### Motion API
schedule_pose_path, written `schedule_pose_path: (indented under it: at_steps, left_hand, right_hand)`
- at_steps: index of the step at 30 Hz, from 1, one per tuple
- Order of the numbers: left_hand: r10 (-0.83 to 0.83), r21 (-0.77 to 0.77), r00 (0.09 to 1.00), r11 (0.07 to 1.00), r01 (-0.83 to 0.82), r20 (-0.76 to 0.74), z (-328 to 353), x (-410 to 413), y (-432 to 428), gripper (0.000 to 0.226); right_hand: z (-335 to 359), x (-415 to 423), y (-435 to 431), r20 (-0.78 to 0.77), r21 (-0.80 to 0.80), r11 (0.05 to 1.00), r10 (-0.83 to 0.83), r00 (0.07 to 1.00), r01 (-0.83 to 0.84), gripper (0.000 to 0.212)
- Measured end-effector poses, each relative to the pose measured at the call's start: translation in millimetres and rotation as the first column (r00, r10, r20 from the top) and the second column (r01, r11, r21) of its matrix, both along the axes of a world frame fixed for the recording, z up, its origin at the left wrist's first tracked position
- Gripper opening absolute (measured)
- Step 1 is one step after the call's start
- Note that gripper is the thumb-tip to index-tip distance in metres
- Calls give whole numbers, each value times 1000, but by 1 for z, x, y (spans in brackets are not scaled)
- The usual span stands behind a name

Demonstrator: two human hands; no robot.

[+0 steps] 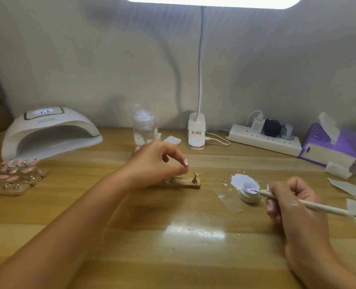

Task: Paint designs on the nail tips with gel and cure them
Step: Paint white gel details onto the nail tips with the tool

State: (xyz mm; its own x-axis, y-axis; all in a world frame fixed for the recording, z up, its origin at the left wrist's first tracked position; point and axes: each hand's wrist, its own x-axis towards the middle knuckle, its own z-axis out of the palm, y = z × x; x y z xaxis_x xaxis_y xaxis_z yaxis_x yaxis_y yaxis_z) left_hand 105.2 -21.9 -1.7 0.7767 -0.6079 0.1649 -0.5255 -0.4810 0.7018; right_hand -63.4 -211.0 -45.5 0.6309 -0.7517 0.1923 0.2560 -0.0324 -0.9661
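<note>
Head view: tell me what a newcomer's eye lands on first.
The right hand at lower right grips a slim brush, its tip in a small white gel pot. At centre the left hand hovers over a wooden nail stand; a white curing lamp sits far left.

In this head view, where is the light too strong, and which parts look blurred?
Head view: the lamp panel at the top is blown out to pure white. A glare patch lies on the wooden table between the arms. The tissue box at the right edge is smeared. The nail tips at far left are soft, so their designs cannot be read.
</note>
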Motion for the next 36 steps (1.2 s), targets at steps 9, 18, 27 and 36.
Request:
schedule_pose_path:
  at_steps: [9,18,27,36]
  left_hand:
    - [9,261,969,962,-76,248,-10,-2,-4,14]
    - [43,281,945,949,-140,325,-14,-1,-7,15]
    - [35,236,854,955,-182,520,-18,-12,-14,45]
    - [-6,223,787,960,-168,617,-25,-30,-25,12]
  right_hand:
    - [-2,0,-1,-24,-7,1000,16,1000,-17,37]
    - [0,-1,1,-42,-32,999,27,999,-29,39]
    - [-1,-1,1,-46,-15,1000,9,999,-10,29]
    - [-1,-1,1,-36,-9,1000,-12,999,12,31]
